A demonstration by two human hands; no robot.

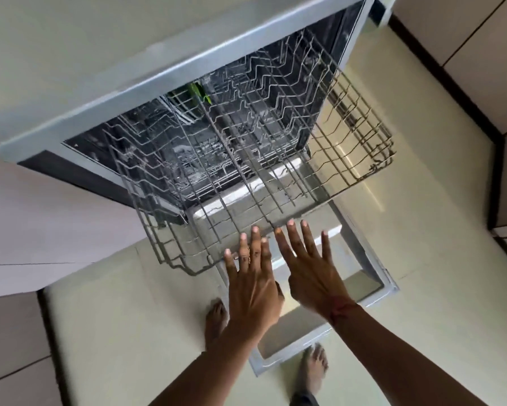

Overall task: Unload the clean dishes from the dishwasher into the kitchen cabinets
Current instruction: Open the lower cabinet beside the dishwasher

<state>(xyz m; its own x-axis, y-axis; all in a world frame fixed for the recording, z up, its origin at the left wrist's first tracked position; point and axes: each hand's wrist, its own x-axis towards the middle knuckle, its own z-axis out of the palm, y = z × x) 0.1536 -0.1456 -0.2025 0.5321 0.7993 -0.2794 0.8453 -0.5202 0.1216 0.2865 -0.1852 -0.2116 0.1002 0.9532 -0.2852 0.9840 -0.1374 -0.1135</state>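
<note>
Wire rack point(246, 159) pulled out; both hands flat at front edge.

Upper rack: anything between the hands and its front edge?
Nothing visible. Both hands, left and right, are open with fingers spread right at the front rim of the upper rack, which looks empty. The open dishwasher door lies below.

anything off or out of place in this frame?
Mostly no. The pulled-out upper rack looks bare, no dishes visible. One small green item sits near its back; too blurred to identify. Both hands, left hand and right hand, are open at the rack's front edge, holding nothing.
</note>
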